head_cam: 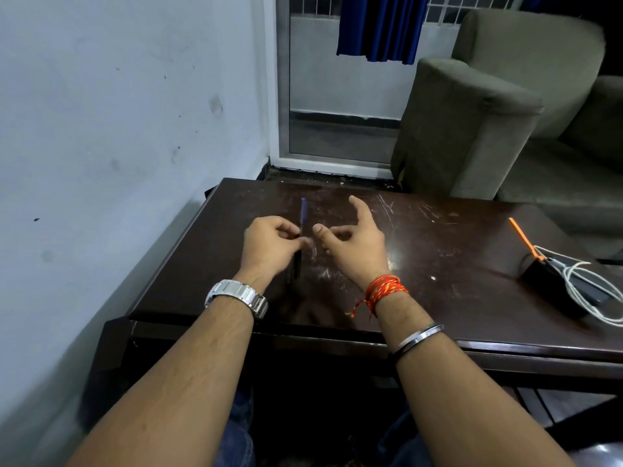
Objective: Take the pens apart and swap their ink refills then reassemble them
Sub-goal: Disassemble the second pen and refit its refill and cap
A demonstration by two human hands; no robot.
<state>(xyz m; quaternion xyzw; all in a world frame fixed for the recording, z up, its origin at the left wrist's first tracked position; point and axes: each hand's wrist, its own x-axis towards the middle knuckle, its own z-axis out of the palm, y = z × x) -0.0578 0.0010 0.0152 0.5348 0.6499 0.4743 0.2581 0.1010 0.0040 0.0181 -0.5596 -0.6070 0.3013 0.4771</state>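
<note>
Slim dark-and-blue plastic pen (pixel 303 212) stands nearly upright over the scratched dark wooden surface (pixel 438 264), pinched in the left hand (pixel 269 246) — grip clamped on its middle; the right hand (pixel 354 242) hovers just beside it — fingers apart, holding nothing.

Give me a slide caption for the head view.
Left hand pinches a pen above the table; right hand open beside it.
</note>
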